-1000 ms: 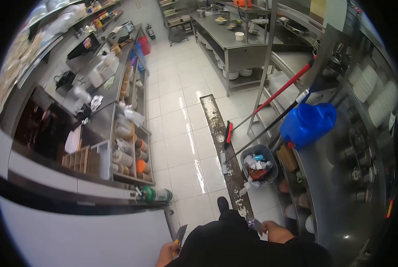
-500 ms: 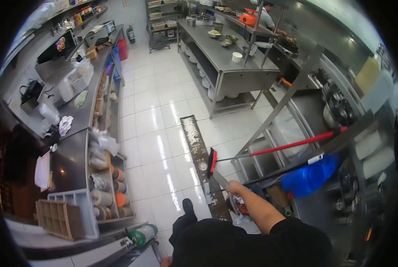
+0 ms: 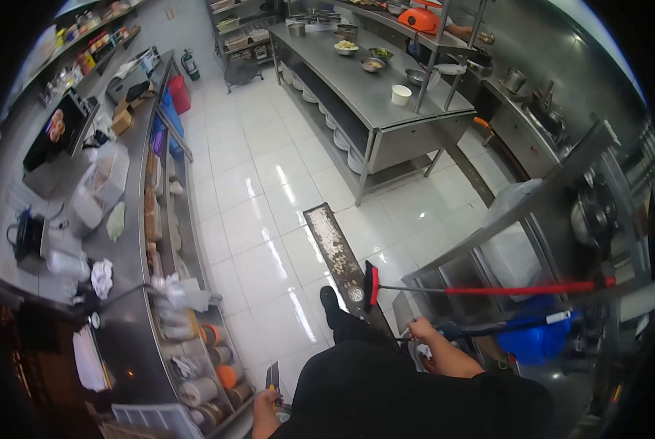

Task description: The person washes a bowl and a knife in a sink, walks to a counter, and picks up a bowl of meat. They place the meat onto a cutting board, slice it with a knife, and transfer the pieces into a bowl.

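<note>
My left hand (image 3: 266,402) is closed around the handle of a flat metal blade (image 3: 272,375), which points up beside the lower shelf on the left. My right hand (image 3: 420,331) is closed on the near end of a black pole (image 3: 473,331) that runs to the right across the sink area. Just above it lies a broom with a red head (image 3: 372,285) and a long red handle (image 3: 517,290), its bristles over the floor drain strip (image 3: 337,245). Pale bits cover much of that strip. My shoe (image 3: 330,298) stands beside it.
A steel work table (image 3: 327,80) with bowls stands ahead. The left counter (image 3: 133,194) holds bags and boxes over shelves of jars (image 3: 225,377). At right are a steel sink frame (image 3: 481,252) and a blue container (image 3: 536,340). A person's arm (image 3: 457,31) shows beyond the table.
The flat blade was by my right hand at the drain strip and is now in my left hand. My right hand has moved right, onto the black pole. My view has shifted.
</note>
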Demonstrator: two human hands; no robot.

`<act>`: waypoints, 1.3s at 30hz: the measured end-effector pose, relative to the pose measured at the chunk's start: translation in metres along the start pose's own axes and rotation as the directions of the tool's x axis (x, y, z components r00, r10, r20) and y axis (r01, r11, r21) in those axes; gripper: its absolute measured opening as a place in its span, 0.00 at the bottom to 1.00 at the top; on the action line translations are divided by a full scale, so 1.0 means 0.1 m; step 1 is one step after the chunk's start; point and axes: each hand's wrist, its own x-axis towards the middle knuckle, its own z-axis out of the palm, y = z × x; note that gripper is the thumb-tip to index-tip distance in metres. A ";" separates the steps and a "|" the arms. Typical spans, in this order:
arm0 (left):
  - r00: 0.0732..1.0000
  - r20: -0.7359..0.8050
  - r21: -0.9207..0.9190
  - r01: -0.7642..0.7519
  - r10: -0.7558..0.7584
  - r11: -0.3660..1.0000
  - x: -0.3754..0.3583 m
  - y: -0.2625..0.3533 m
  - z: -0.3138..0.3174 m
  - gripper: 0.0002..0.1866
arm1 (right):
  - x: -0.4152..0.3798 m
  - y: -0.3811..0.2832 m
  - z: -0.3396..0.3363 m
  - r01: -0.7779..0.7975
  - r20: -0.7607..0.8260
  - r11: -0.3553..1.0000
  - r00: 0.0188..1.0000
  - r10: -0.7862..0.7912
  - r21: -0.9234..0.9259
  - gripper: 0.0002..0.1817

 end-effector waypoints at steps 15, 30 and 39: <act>0.986 0.012 0.015 0.164 -0.164 0.986 2.38 0.56 -1.49 0.06 | 2.13 -5.27 -2.07 0.502 -0.472 0.358 0.864 -0.175 0.787 0.16; 0.949 0.316 0.177 -0.064 0.005 0.982 5.77 1.48 -2.80 0.07 | 3.49 -7.21 -2.96 0.373 -0.425 0.314 0.898 0.116 0.873 0.05; 0.646 0.387 0.152 0.659 -0.658 0.737 8.45 1.33 -3.57 0.13 | 4.18 -7.08 -3.01 0.512 -0.616 0.379 0.750 0.239 0.771 0.26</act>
